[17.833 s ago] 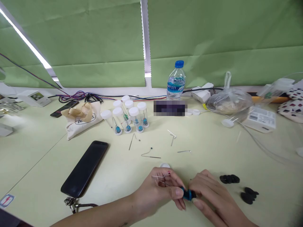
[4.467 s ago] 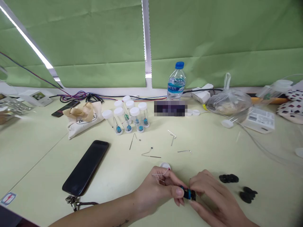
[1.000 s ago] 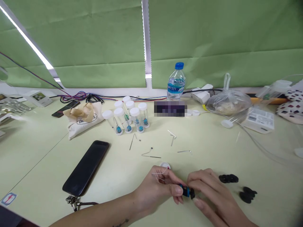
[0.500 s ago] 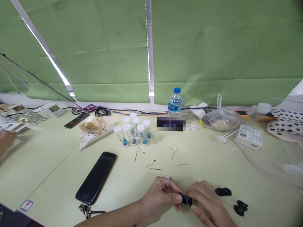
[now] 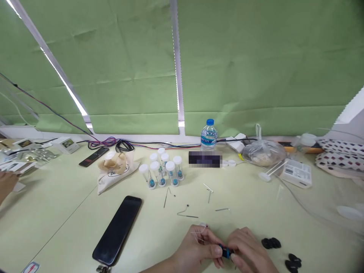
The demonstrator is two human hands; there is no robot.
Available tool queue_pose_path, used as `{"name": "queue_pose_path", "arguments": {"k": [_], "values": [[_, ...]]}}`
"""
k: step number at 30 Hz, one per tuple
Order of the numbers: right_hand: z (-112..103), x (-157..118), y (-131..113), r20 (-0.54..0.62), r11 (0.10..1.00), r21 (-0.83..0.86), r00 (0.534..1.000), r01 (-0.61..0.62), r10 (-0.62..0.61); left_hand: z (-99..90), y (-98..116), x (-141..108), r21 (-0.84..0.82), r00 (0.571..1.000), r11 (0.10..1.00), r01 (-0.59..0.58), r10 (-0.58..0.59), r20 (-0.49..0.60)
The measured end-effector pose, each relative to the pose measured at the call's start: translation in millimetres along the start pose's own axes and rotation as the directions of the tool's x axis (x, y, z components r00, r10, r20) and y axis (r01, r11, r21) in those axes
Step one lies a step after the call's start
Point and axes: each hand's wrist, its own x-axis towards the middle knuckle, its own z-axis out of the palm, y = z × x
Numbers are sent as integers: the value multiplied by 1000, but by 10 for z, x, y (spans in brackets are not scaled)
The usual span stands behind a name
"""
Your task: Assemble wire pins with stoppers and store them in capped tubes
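Note:
Between thumb and fingers, my left hand [image 5: 200, 246] grips a small black-and-blue cylindrical part [image 5: 225, 251]. My right hand [image 5: 250, 248] has its fingers closed at the right end of the same part, partly covering it. A clear and white piece [image 5: 202, 226] shows behind the left fingers, partly hidden. Black oval discs [image 5: 271, 243] lie just right of my right hand, with more black discs [image 5: 292, 262] closer to the front. Beyond my hands are thin bent metal pieces: an L-shaped rod [image 5: 222, 209], a bent wire [image 5: 187, 216] and another bent wire [image 5: 167, 197].
White-capped clear tubes [image 5: 162, 172] with blue parts stand at mid-table. A phone [image 5: 118, 231] and a cloth bag [image 5: 116, 170] are left; a water bottle [image 5: 209, 134], a plastic bag [image 5: 264, 149] and a white box [image 5: 296, 173] are at back. Another person's hand [image 5: 8, 185] is far left.
The whole scene sits lower in view as the camera tilts up. My right fingers have closed in on the part's right end, covering more of its black tip.

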Motion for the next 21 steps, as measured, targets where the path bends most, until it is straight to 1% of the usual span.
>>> {"name": "queue_pose_path", "arguments": {"k": [3,8,11,15,18,21], "values": [[-3,2,-21,32,999,-13,999,32,-32,13,17,-13,33,1000,999,-2,2,7],[38,-59,-5,-18,999,-19,999,46,-46,21,88,-54,86,1000,996,-19,17,16],[67,-91,21,-28,998,-27,998,50,-50,29,124,-76,123,1000,992,-6,7,-6],[53,-108,14,-6,1000,-13,1000,12,-12,72,142,-99,126,999,992,-15,20,-38],[43,-112,5,23,1000,5,999,-26,26,113,148,-115,117,998,992,-43,49,-43],[58,-109,10,52,1000,-7,999,-9,10,140,163,-126,131,996,989,-74,80,-37]]}}
